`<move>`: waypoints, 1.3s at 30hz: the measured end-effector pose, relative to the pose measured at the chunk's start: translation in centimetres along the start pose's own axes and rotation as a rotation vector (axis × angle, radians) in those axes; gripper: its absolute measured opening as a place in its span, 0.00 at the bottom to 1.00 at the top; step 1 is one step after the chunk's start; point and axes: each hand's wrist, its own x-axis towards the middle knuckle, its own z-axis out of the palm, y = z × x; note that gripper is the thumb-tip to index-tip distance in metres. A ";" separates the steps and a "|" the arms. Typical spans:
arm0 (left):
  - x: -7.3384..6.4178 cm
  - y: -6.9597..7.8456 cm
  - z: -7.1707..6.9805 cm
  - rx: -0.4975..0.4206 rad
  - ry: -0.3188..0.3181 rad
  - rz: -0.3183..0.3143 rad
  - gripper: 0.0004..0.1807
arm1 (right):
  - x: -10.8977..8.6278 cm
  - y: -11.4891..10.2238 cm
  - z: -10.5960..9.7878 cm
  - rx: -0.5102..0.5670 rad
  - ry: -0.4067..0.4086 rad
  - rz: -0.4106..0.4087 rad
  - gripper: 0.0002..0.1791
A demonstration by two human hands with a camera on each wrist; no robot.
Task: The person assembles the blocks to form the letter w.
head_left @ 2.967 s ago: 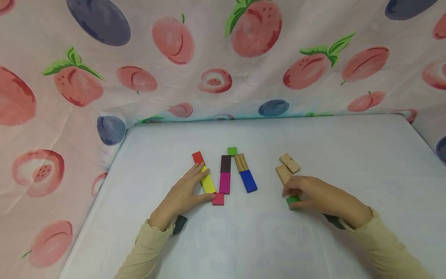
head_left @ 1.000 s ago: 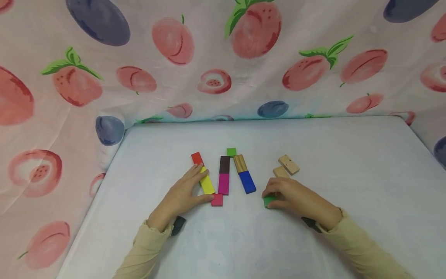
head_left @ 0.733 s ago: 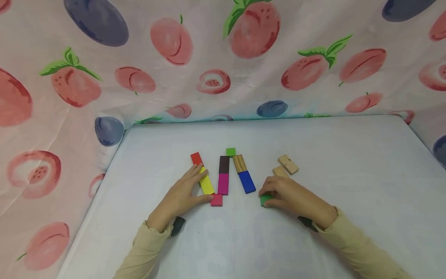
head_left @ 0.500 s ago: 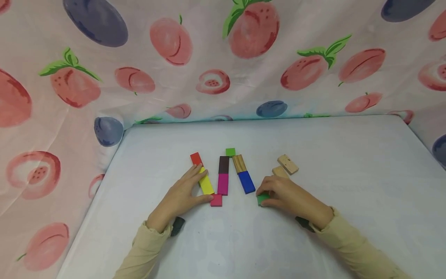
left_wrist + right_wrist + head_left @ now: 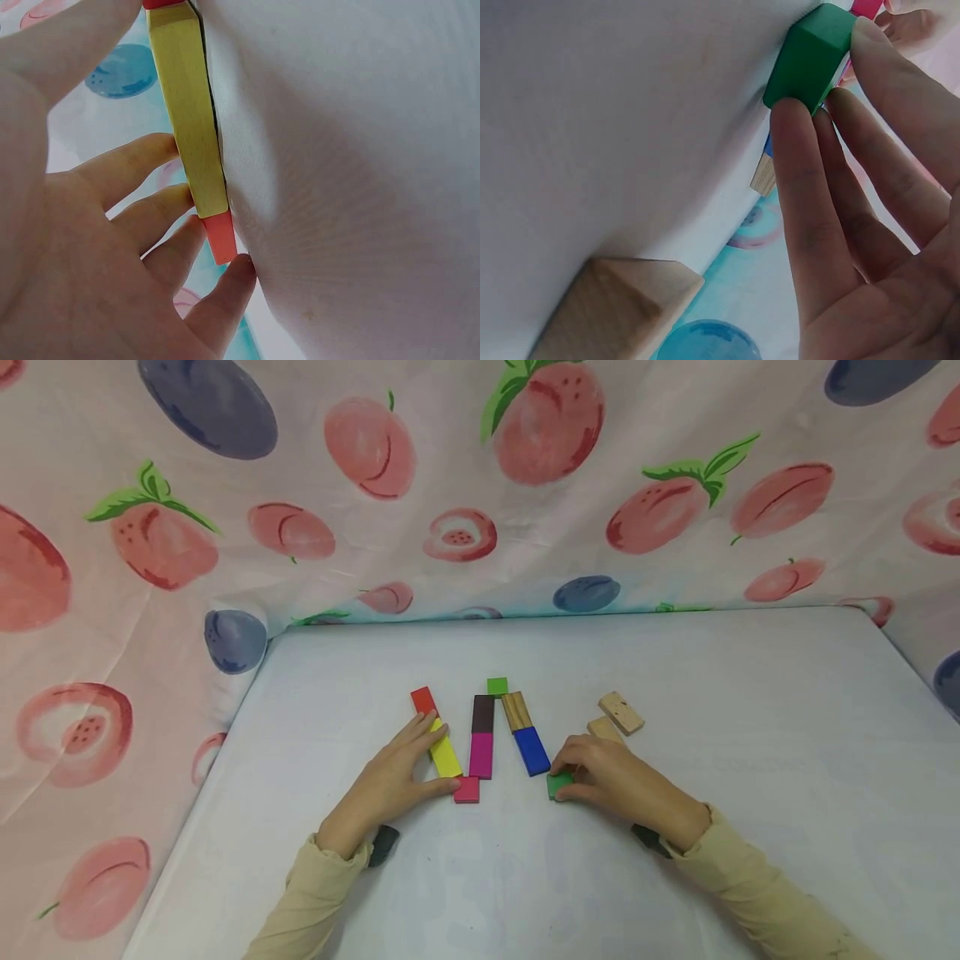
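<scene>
My right hand (image 5: 622,777) pinches a dark green block (image 5: 556,785) between thumb and fingertips, right at the near end of a blue block (image 5: 532,752). In the right wrist view the green block (image 5: 810,60) sits low over the white tabletop. My left hand (image 5: 386,785) lies with fingers spread along the outer side of a yellow block (image 5: 447,758); its thumb touches a pink square block (image 5: 467,790). A red block (image 5: 423,700) adjoins the yellow one's far end. In the left wrist view, fingertips touch the yellow block's side (image 5: 187,112).
Between the hands lie a magenta block (image 5: 482,756), a dark brown block (image 5: 483,713), a light green block (image 5: 497,686) and a striped wooden block (image 5: 517,712). Two plain wooden blocks (image 5: 621,713) lie beyond my right hand. A fruit-patterned cloth (image 5: 525,543) borders the white table (image 5: 750,735).
My right hand has carried the green block leftward from beside the plain wooden blocks to the blue block's near end. My left hand has stayed in place.
</scene>
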 end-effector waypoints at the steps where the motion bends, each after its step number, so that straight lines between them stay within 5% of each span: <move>1: 0.0 0.0 0.0 0.000 0.000 0.000 0.46 | 0.0 0.0 0.0 0.000 0.005 -0.004 0.10; 39: -0.1 0.0 -0.1 -0.002 -0.002 -0.001 0.46 | 0.5 0.1 0.2 0.008 0.009 0.015 0.12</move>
